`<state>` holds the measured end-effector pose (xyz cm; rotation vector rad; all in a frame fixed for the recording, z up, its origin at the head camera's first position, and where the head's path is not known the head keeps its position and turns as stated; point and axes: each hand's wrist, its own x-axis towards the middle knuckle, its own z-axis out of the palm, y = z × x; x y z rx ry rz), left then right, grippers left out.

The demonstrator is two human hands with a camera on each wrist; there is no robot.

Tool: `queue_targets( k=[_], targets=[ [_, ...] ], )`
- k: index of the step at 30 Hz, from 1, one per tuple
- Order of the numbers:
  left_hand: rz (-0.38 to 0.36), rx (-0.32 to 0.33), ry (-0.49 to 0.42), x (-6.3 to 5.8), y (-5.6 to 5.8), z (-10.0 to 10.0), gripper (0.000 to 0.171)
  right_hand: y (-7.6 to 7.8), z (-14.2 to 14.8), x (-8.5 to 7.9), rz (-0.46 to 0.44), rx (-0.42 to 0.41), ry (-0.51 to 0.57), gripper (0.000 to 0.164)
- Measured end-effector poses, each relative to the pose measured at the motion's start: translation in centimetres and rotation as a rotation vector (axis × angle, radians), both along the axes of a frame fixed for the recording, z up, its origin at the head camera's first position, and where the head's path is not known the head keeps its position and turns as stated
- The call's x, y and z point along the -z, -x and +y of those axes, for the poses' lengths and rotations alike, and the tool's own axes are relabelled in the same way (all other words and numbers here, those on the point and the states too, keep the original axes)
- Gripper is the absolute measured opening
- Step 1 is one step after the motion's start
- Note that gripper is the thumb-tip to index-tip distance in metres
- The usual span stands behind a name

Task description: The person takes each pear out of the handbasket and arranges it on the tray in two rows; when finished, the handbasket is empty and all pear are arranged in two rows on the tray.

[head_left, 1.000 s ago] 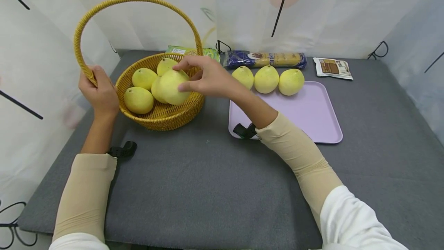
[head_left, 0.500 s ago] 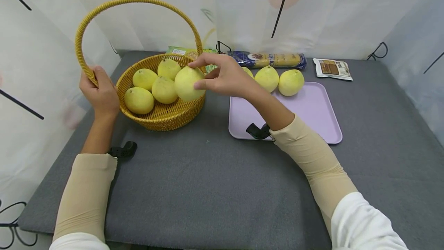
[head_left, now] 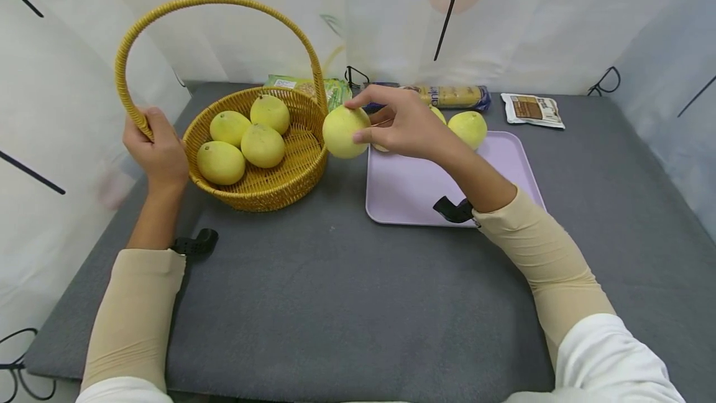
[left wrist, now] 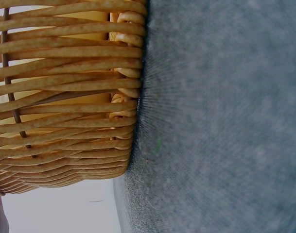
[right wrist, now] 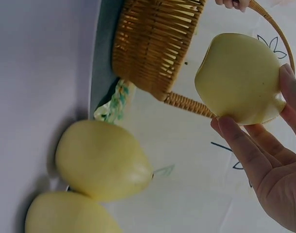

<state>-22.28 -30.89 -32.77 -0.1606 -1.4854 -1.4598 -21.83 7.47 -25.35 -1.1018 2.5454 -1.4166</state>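
Observation:
My left hand [head_left: 159, 149] grips the wrapped handle [head_left: 224, 0] of a yellow wicker basket [head_left: 254, 201] on its left side. Several yellow pomelos [head_left: 263, 146] lie inside the basket, grouped to the left. My right hand [head_left: 405, 123] holds another pomelo [head_left: 345, 132] between thumb and fingers, just right of the basket rim. In the right wrist view the held pomelo [right wrist: 237, 77] shows against the backdrop, gripped at its side. Pomelos [head_left: 468, 129] stand along the back edge of a lilac tray [head_left: 414, 201], partly hidden by my right hand.
Behind the basket lies a green packet [head_left: 338, 92]. A blue and yellow long packet [head_left: 453, 97] lies behind the tray, with a small white and brown packet [head_left: 533, 110] to its right. A printed curtain [head_left: 391, 17] closes off the back of the grey table [head_left: 313, 303].
My right hand has carried the pomelo rightward from inside the basket, past its rim, toward the tray. My left hand keeps its hold on the handle, and the basket stays put.

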Motion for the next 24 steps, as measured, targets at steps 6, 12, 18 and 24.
queue_targets(
  k=[6, 12, 18, 24],
  targets=[
    [-0.010, -0.011, 0.009, 0.0, -0.1, -0.1, 0.034, -0.2, 2.0, 0.4, 0.013, 0.045, 0.008, 0.040],
    [-0.014, -0.005, 0.008, -0.1, -0.1, 0.0, 0.033, -0.4, 4.3, 0.6, 0.015, 0.110, 0.014, 0.043],
    [-0.013, -0.004, 0.009, 0.1, 0.0, 0.0, 0.034, -0.7, 6.5, 0.5, 0.018, 0.187, 0.018, 0.043],
    [-0.012, -0.004, 0.014, 0.1, 0.0, -0.1, 0.033, -1.2, 9.0, 0.2, 0.050, 0.255, 0.016, 0.042]
  ],
)
